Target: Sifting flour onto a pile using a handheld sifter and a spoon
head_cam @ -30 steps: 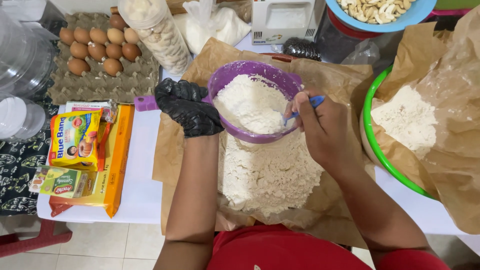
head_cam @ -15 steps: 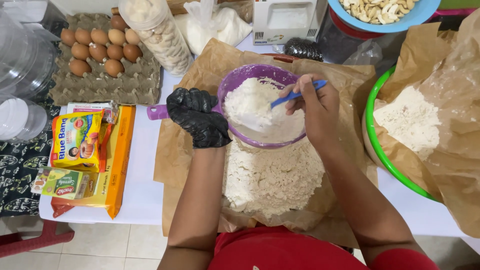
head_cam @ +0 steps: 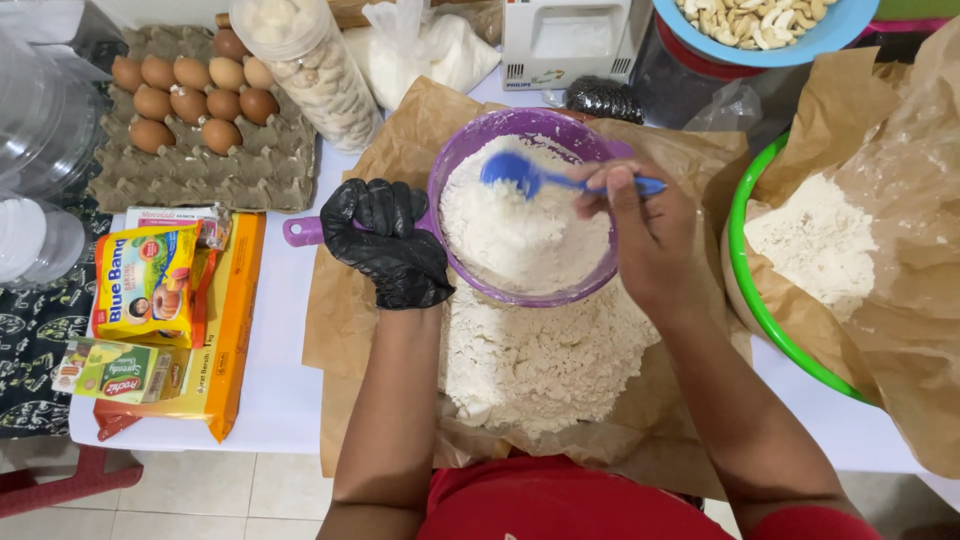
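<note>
The purple sieve (head_cam: 525, 205), heaped with white flour, sits at the middle of the scene, held above a mound of sifted flour (head_cam: 540, 365) that lies on brown paper (head_cam: 345, 320) just below it. The left hand (head_cam: 388, 240), in a black glove, is curled around the sieve's left rim where the purple handle (head_cam: 303, 231) sticks out, fingers wrapped and pressed together on it. The right hand (head_cam: 645, 235) is bare and lies over the sieve's right rim, its fingers pinching the handle of a blue spoon (head_cam: 545, 178) whose bowl rests on the flour inside the sieve, toward its upper edge. To the right of the sieve, a green-rimmed bowl (head_cam: 745, 290) lined with brown paper holds more flour. Left of the sieve, past the paper, are yellow packets (head_cam: 145, 285) and a flat orange box (head_cam: 235, 320). Up and left of the sieve a grey carton of brown eggs (head_cam: 185, 95) stands beside a clear jar of pale biscuits (head_cam: 310, 70). Above and right of the sieve is a blue bowl of nuts (head_cam: 765, 25).
</note>
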